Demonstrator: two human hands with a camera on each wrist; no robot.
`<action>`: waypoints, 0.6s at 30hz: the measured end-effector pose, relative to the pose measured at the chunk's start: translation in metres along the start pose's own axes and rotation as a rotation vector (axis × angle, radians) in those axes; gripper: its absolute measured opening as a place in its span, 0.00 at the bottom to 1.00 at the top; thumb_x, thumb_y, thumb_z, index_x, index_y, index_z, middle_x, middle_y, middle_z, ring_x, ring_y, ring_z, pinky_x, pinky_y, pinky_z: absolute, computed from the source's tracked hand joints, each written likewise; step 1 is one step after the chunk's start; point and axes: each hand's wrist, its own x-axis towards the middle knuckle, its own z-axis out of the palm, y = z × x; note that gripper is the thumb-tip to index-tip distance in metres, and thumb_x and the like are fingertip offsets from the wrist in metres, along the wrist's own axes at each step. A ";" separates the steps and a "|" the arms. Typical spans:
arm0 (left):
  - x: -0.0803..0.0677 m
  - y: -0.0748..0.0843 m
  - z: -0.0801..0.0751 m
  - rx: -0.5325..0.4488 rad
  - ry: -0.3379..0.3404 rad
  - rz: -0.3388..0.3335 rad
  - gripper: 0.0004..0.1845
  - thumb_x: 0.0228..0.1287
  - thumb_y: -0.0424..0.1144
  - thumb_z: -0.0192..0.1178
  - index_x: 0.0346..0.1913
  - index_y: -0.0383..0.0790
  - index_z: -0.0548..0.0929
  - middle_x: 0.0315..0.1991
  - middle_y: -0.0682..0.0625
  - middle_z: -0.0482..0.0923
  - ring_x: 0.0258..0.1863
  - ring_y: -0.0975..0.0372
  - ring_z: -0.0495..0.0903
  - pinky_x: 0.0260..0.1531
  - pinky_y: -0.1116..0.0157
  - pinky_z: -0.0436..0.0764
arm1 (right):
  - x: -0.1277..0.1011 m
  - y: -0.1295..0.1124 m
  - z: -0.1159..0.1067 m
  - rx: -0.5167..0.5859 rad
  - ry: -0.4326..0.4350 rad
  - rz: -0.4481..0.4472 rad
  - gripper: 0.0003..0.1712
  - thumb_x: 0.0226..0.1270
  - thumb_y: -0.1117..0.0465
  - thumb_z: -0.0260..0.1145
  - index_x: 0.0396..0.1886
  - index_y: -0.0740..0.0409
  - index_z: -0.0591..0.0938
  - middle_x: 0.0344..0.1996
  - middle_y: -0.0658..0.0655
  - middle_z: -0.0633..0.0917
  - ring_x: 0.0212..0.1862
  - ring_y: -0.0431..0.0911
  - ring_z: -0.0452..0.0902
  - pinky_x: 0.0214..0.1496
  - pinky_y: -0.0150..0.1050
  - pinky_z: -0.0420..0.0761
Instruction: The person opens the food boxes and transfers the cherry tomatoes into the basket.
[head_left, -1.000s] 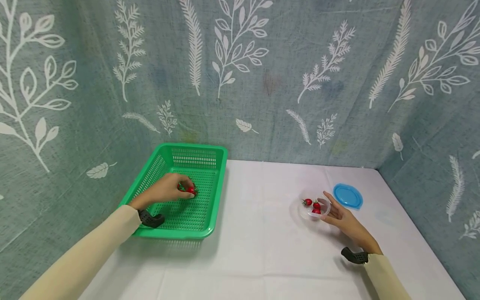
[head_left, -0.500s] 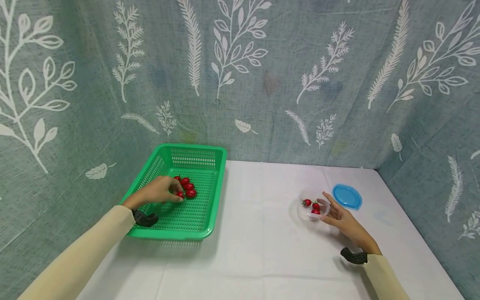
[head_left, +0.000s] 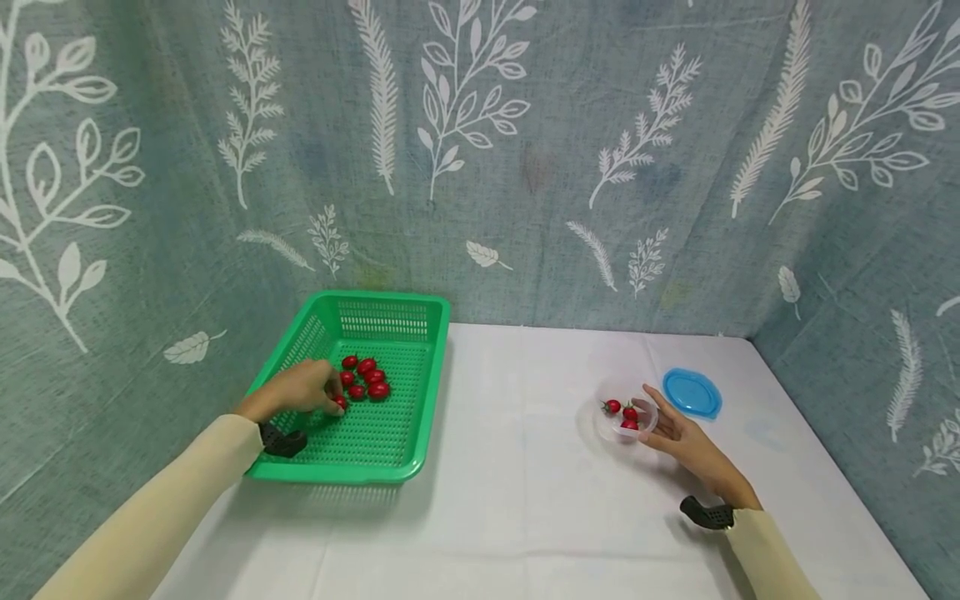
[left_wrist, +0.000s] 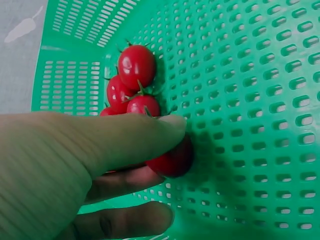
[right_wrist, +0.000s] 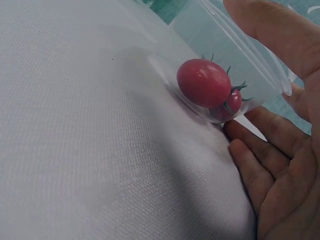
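We're looking at an evenly lit scene, soft and bright, with the light seemingly coming from above and in front. The green basket (head_left: 360, 392) throws a faint, diffuse shadow onto the white table (head_left: 510, 500) along its near edge. The head view is sharp in the centre, though the backdrop's leaf pattern bows outward toward the corners, a wide-lens stretch. At the left wrist, the left hand (left_wrist: 75, 170) fills the foreground, soft and out of focus, while the tomatoes (left_wrist: 136, 65) show small white highlights and dark shadows on the mesh. At the right wrist, the clear cup (right_wrist: 235, 65) catches a mild sheen; the cloth weave reads crisp up close, blurring farther off.
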 end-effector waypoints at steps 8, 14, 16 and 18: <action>0.002 -0.001 -0.004 -0.003 0.027 0.015 0.19 0.60 0.38 0.76 0.50 0.31 0.86 0.44 0.41 0.85 0.35 0.55 0.83 0.34 0.55 0.84 | -0.001 0.000 0.000 0.001 0.010 0.008 0.52 0.75 0.51 0.68 0.85 0.36 0.45 0.82 0.62 0.50 0.79 0.68 0.48 0.70 0.64 0.61; 0.011 0.008 -0.009 -0.069 0.055 0.017 0.17 0.66 0.40 0.72 0.53 0.33 0.86 0.44 0.45 0.84 0.30 0.54 0.82 0.30 0.57 0.82 | -0.001 -0.002 0.001 0.003 0.010 0.030 0.53 0.74 0.50 0.68 0.85 0.37 0.44 0.83 0.61 0.48 0.79 0.68 0.46 0.71 0.65 0.60; 0.016 0.014 -0.010 -0.055 0.083 0.046 0.15 0.66 0.41 0.72 0.51 0.35 0.87 0.42 0.49 0.85 0.33 0.56 0.83 0.32 0.58 0.82 | -0.001 -0.002 0.002 -0.001 0.007 0.028 0.53 0.75 0.50 0.68 0.86 0.37 0.43 0.83 0.62 0.48 0.79 0.69 0.46 0.71 0.65 0.60; 0.020 0.021 -0.011 -0.056 0.102 0.076 0.14 0.67 0.41 0.71 0.50 0.37 0.88 0.41 0.50 0.86 0.36 0.57 0.83 0.34 0.57 0.82 | 0.000 -0.002 0.002 -0.005 0.010 0.027 0.53 0.75 0.49 0.68 0.86 0.37 0.43 0.82 0.63 0.48 0.79 0.69 0.45 0.71 0.65 0.60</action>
